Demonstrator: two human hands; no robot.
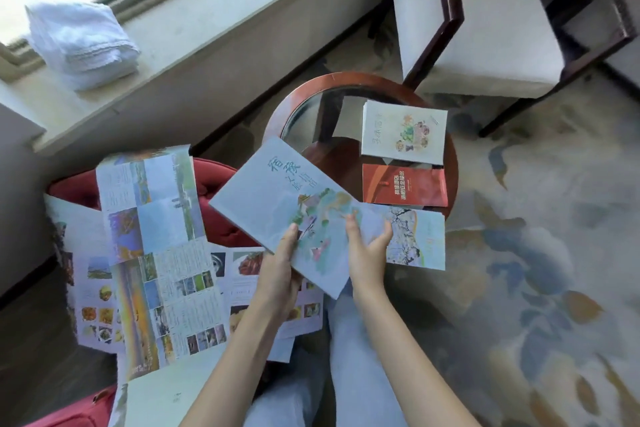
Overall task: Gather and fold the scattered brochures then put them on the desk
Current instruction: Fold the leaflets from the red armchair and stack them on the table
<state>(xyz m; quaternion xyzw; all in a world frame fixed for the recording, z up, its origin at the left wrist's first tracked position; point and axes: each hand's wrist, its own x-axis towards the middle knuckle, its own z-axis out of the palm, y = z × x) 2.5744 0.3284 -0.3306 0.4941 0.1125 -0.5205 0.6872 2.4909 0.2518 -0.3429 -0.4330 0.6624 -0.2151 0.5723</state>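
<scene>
My left hand (280,270) grips the near corner of a folded pale blue brochure (266,194), thumb on top, holding it tilted above the edge of the round table (304,90). With straight fingers my right hand (367,246) touches that brochure's right edge, over a folded brochure with a branch picture (419,243). A red folded brochure (403,185) and a white one with a cartoon print (403,132) lie flat on the table. Several unfolded brochures (152,246) are spread over a red seat (214,184) to the left.
A white cushioned chair with a dark wooden frame (485,35) stands behind the table. Folded white towels (83,42) lie on the window sill (194,42) at the left. Patterned carpet (536,288) covers the floor on the right. My legs in light trousers (346,357) are below.
</scene>
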